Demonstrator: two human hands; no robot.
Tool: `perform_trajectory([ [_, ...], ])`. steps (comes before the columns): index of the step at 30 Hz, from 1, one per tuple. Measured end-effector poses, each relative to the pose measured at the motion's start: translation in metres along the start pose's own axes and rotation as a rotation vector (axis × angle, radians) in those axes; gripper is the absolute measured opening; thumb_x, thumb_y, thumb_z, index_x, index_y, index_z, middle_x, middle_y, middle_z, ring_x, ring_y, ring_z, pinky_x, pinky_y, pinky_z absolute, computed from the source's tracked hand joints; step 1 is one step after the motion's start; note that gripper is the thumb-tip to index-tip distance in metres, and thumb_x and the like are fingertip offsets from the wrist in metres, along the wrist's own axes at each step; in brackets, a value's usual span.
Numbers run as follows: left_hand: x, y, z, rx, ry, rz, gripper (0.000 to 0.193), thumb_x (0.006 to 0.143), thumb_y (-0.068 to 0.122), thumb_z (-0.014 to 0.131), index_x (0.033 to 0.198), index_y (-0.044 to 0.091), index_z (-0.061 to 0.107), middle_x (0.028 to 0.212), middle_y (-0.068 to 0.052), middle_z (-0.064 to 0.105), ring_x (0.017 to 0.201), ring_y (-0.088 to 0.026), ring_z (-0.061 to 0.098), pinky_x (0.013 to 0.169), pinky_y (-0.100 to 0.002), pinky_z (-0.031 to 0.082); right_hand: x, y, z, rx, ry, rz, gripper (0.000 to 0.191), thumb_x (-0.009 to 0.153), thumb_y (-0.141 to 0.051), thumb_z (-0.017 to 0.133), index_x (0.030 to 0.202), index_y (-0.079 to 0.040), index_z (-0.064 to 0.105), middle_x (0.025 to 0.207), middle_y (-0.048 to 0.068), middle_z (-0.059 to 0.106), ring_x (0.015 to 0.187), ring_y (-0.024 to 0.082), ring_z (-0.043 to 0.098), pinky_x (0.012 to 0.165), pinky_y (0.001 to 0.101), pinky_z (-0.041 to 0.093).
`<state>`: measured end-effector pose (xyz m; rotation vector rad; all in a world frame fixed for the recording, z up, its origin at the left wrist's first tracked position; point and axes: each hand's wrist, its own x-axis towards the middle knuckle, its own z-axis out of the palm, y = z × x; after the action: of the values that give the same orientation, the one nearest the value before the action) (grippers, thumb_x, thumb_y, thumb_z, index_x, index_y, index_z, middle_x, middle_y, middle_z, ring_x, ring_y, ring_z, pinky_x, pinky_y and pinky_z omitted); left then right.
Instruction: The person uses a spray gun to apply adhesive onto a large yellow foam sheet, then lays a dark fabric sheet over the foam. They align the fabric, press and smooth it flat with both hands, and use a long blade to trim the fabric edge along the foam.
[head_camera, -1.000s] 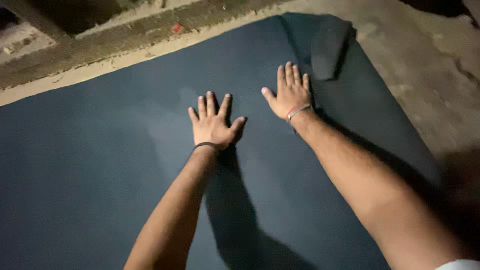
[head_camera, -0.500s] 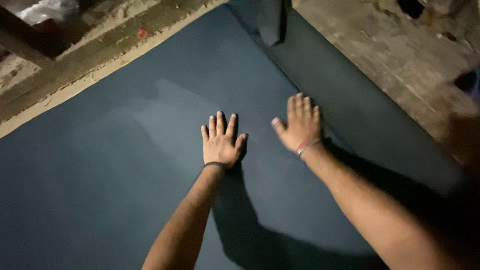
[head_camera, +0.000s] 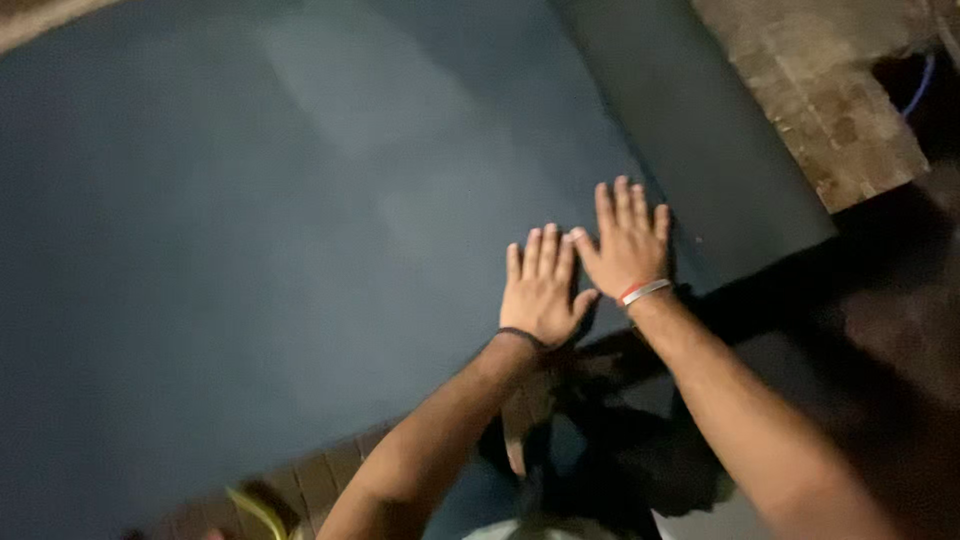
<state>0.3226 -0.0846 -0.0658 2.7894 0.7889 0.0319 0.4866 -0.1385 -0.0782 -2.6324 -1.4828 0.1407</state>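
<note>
both hands have slid back toward the near edge of the big dark mat (head_camera: 250, 250) spread on the brick floor (head_camera: 830, 110), and now sit almost touching. mat looks soft, floppy, heavy; best gripped at its edge. left hand (head_camera: 540, 290) and right hand (head_camera: 628, 245) press flat, fingers spread, holding nothing.

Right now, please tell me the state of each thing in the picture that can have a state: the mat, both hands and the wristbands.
Dark mat: spread flat on the floor, its right part lying as a separate smooth strip.
Left hand: open, palm down on the mat, fingers together.
Right hand: open, palm down on the mat, beside the left hand.
Dark band: worn on left wrist.
Red and white bands: worn on right wrist.
</note>
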Motion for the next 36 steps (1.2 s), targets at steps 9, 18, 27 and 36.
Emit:
perform_trajectory([
  [9,-0.109,-0.082,-0.013,-0.041,0.000,-0.511,0.073,0.099,0.065,0.043,0.161,0.030,0.028,0.172,-0.012,0.017,0.157,-0.035,0.013,0.125,-0.059,0.010,-0.008,0.043,-0.004,0.067,-0.166,0.069,0.075,0.102,-0.061,0.035,0.165,-0.024,0.021,0.172,0.016,0.008,0.158,0.039,0.008,0.123,0.0647,0.007],
  [18,-0.258,-0.164,-0.006,-0.096,0.154,-0.972,0.072,0.100,0.062,0.042,0.162,0.031,0.023,0.172,-0.013,0.011,0.157,-0.034,0.010,0.122,-0.058,0.009,-0.016,-0.034,0.016,-0.006,-0.157,-0.289,0.070,0.098,-0.060,0.042,0.160,-0.029,0.033,0.170,0.021,0.015,0.156,0.043,0.010,0.119,0.0721,0.006],
  [27,-0.234,-0.205,-0.035,-0.069,0.076,-0.941,0.076,0.095,0.068,0.042,0.161,0.035,0.026,0.171,-0.013,0.011,0.156,-0.035,0.008,0.121,-0.065,0.005,-0.031,-0.181,0.021,-0.070,-0.346,-0.585,0.077,0.092,-0.070,0.048,0.159,-0.038,0.028,0.170,0.013,0.011,0.156,0.034,0.010,0.121,0.0655,0.009],
  [36,-0.114,-0.312,-0.090,-0.121,-0.024,-0.880,0.082,0.090,0.074,0.045,0.160,0.037,0.028,0.170,-0.015,0.010,0.157,-0.036,0.005,0.122,-0.065,0.000,0.085,-0.284,0.026,-0.185,-0.294,-0.439,0.083,0.092,-0.075,0.038,0.162,-0.033,0.021,0.169,0.009,0.012,0.155,0.031,0.012,0.121,0.0615,0.011],
])
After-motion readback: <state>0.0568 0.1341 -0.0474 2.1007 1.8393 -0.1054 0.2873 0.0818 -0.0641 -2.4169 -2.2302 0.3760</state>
